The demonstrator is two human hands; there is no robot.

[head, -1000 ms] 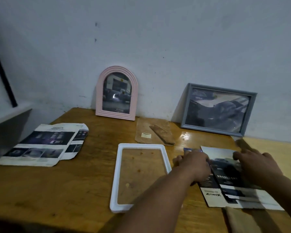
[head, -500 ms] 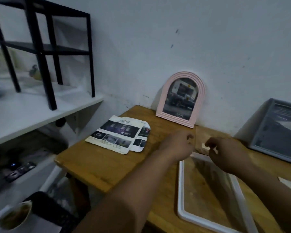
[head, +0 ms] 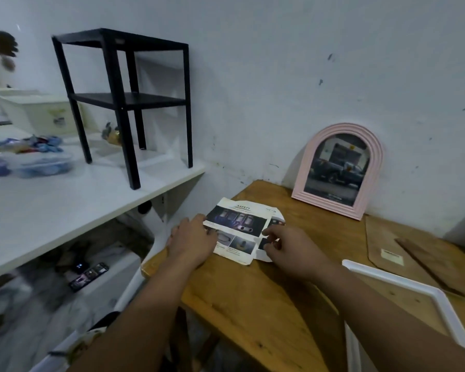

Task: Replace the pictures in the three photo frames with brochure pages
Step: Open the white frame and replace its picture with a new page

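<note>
Near the middle of the frame, a brochure page (head: 239,230) lies flat at the left end of the wooden bench (head: 253,299), with a smaller cut piece poking out from under its right side. The left hand (head: 192,241) rests on the page's left edge with its fingers fairly straight, likely to keep the paper from sliding. The right hand (head: 285,247) is at the page's right edge with its fingers curled in a small pinching grip; it looks like it is nipping the paper, but the view is a bit blurry, so I cannot be sure it has hold yet. Two hands on two sides is a good way to lift a floppy sheet without bending it. The pink arched frame (head: 338,174) leans on the wall in the upper right and already shows a car picture. The white frame (head: 403,285) lies flat and empty at the lower right, with its brown backing board (head: 387,245) beside it, so it seems ready for a page to go in. Half a second ago both hands were over by the white frame and the backing board; now they have come across to the brochure page. The view has swung to the left too, so the black rack (head: 124,100) on the white shelf (head: 65,200) shows more, and the grey frame has gone out of the picture.
</note>
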